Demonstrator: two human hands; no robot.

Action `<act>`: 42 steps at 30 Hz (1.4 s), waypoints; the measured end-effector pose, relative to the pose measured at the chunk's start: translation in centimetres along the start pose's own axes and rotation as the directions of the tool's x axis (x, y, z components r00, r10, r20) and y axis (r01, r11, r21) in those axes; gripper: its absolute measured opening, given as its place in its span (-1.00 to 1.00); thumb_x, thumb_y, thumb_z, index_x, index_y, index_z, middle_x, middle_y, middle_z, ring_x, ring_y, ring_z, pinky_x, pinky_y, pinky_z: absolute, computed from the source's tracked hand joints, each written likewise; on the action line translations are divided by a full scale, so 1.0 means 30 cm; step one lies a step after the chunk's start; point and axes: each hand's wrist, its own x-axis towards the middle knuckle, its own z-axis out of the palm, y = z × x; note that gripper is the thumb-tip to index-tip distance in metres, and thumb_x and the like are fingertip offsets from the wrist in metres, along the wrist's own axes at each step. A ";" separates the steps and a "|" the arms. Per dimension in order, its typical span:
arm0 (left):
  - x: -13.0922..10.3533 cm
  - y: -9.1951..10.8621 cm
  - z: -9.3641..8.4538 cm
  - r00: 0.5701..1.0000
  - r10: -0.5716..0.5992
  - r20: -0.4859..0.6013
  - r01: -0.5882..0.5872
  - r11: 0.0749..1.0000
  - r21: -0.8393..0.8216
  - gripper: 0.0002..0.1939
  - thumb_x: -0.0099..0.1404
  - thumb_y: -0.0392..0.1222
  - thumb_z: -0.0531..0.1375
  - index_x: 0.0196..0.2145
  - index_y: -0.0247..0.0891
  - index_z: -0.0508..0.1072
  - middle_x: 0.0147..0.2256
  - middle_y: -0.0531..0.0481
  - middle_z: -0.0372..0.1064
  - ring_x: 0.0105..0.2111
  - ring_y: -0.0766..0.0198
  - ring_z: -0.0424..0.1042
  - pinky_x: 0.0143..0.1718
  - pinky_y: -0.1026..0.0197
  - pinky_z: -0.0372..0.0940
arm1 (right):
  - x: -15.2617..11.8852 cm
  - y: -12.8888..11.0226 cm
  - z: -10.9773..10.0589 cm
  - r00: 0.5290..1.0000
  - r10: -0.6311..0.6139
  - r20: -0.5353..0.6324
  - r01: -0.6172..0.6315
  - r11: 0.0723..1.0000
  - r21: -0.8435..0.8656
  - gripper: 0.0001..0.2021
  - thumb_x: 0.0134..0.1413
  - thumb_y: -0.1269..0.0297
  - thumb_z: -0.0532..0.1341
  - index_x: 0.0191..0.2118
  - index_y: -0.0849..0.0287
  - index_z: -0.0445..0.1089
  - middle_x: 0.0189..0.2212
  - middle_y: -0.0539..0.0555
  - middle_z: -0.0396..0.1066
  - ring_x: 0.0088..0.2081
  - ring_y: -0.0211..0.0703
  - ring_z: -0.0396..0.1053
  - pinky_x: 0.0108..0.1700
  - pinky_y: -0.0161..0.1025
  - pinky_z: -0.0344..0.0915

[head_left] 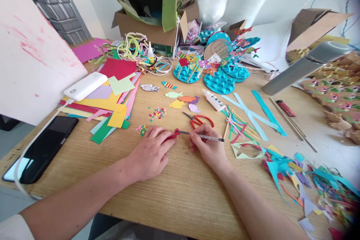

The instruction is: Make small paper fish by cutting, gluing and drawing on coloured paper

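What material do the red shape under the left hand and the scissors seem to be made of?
Red shape: probably matte craft paper, thin and flat like the cut fish nearby. Scissors: shiny metal blades, with glossy red handles, likely plastic.

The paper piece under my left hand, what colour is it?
Red. The paper piece shows best in the head view, pinned under the left hand.

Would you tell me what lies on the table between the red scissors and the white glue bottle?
In the head view, only a small purple paper fish lies between the red scissors and the glue bottle; otherwise bare wood.
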 end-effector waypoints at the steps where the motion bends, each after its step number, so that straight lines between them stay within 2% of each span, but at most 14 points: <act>1: 0.000 0.000 0.000 1.000 0.001 0.001 -0.001 1.000 0.000 -0.50 0.24 -0.40 0.06 0.15 -0.33 0.36 0.12 -0.15 0.28 0.12 0.00 0.11 0.23 -0.15 0.10 | 0.000 0.000 0.000 1.000 0.001 0.005 -0.001 1.000 -0.007 -0.60 -0.11 -0.04 0.41 -0.47 0.11 0.27 -0.67 -0.05 0.37 -0.68 -0.29 0.28 -0.65 -0.34 0.30; 11: 0.003 -0.002 0.001 1.000 0.003 0.000 -0.003 1.000 -0.004 -0.49 0.22 -0.41 0.07 0.14 -0.33 0.36 0.12 -0.15 0.29 0.13 0.00 0.11 0.24 -0.15 0.10 | 0.000 -0.001 -0.001 0.999 0.038 0.007 -0.038 0.999 -0.025 -0.60 -0.15 -0.03 0.43 -0.47 0.12 0.28 -0.66 -0.05 0.39 -0.68 -0.28 0.31 -0.64 -0.34 0.31; 42: 0.002 -0.004 0.002 1.000 -0.001 -0.006 0.001 1.000 -0.005 -0.48 0.22 -0.43 0.06 0.14 -0.32 0.35 0.15 -0.12 0.29 0.16 -0.01 0.10 0.26 -0.16 0.08 | 0.000 0.007 -0.003 0.999 0.030 0.019 -0.029 1.000 -0.010 -0.60 -0.11 -0.05 0.42 -0.45 0.11 0.28 -0.63 -0.04 0.39 -0.66 -0.27 0.31 -0.64 -0.32 0.31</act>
